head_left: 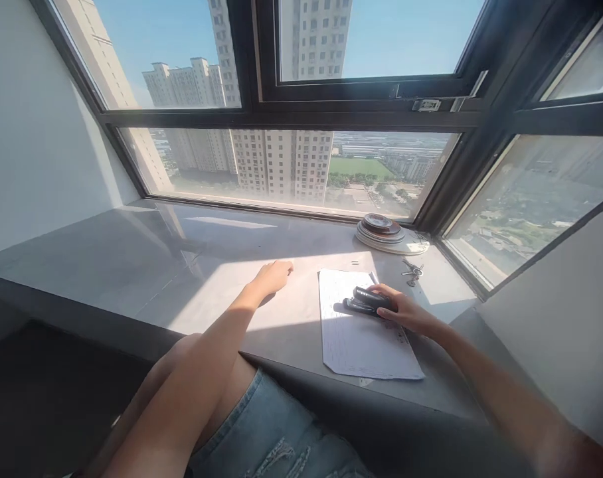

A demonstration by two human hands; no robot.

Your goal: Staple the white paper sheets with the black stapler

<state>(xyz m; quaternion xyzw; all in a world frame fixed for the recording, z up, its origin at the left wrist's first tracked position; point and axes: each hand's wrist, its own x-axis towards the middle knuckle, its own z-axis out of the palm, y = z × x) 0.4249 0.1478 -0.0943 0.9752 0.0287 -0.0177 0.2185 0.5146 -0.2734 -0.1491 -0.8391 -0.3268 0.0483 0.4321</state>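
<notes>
My right hand [400, 308] is closed around the rear end of a black stapler [365, 300]. Under the stapler lies a stack of white paper [366, 348] with faint writing, near the front edge of the sill; the stapler's front points left over the sheets. To the left of the paper, my left hand [275, 276] rests on the sill with its fingers curled in, and nothing shows in it. Two small staple-like bits [355, 263] lie just beyond the paper's far edge.
A pile of plates and lids [388, 236] stands by the window frame at the back right. A bunch of keys [414, 271] lies right of the paper. The grey sill [107, 265] runs left to a white wall [27, 133]. My legs are at its front edge.
</notes>
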